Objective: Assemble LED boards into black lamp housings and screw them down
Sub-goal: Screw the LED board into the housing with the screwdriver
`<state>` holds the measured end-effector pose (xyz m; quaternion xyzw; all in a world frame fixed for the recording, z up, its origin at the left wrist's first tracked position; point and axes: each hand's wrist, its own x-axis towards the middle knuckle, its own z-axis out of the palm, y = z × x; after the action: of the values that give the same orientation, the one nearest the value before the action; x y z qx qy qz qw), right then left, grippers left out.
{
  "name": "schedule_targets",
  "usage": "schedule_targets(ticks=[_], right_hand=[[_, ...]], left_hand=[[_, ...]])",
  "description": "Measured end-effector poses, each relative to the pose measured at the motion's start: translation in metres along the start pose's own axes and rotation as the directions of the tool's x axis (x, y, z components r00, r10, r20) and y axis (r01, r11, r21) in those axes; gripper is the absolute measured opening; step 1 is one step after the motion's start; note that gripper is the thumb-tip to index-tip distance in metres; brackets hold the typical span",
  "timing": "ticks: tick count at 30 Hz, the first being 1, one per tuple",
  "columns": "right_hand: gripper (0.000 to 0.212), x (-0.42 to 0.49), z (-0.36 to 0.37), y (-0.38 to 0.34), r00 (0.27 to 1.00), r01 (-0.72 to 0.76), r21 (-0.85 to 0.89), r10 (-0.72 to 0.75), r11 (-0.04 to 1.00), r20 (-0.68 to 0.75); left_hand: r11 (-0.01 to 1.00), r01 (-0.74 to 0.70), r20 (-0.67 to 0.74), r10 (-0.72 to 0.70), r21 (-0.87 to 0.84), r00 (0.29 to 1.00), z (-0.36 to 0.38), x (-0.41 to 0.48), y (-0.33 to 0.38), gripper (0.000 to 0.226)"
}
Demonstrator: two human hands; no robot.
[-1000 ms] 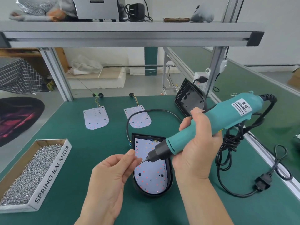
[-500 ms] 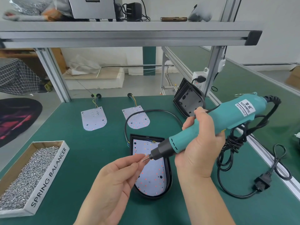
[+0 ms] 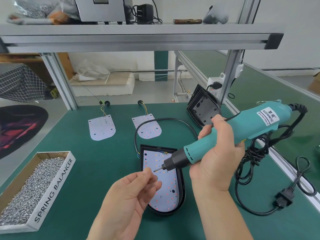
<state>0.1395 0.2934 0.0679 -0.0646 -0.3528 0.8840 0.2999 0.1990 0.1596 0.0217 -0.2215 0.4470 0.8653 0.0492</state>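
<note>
A black lamp housing (image 3: 182, 187) lies on the green mat with a white LED board (image 3: 167, 186) seated inside it. My right hand (image 3: 216, 153) grips a teal electric screwdriver (image 3: 251, 122), its bit pointing down-left above the board. My left hand (image 3: 131, 196) hovers over the housing's left side, thumb and fingertips pinched together at the bit's tip on a small screw that is mostly hidden by the fingers.
Two loose LED boards (image 3: 101, 127) (image 3: 147, 127) with wires lie farther back. Empty black housings (image 3: 202, 108) lean at the back right. A cardboard box of screws (image 3: 31, 191) sits at the left. The driver's coiled cord (image 3: 251, 161) and plug (image 3: 284, 200) lie at the right.
My left hand has stayed at the bit tip with fingers shifting slightly. The screwdriver has tilted a little, its tip still over the upper part of the board.
</note>
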Motion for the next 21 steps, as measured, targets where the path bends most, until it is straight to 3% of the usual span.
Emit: schedule_targets(ticks=[4,10,13,21], right_hand=[[0.019,0.0009,0.0013,0.0008,1.0,0.026,-0.012,-0.026,1.0,-0.002],[0.02,0.0025,0.0005,0.001,0.999,0.033,-0.022,-0.033,0.999,0.0],[0.034,0.0039,0.001,-0.0019,0.999,0.034,-0.001,-0.034,0.999,-0.009],[0.033,0.0014,0.0019,-0.0009,0.999,0.037,-0.027,-0.036,0.999,0.037]], left_hand=[[0.995,0.029,0.034,-0.032,0.091,0.999,0.0023,-0.0017,0.0004,0.014],[0.997,0.044,0.116,-0.037,-0.057,0.993,0.0034,-0.0005,0.0001,0.01],[0.996,0.024,0.087,-0.016,-0.085,0.996,0.0014,0.0025,-0.0002,0.008],[0.982,0.034,0.033,-0.028,-0.186,0.999,0.0073,0.0043,-0.0043,0.01]])
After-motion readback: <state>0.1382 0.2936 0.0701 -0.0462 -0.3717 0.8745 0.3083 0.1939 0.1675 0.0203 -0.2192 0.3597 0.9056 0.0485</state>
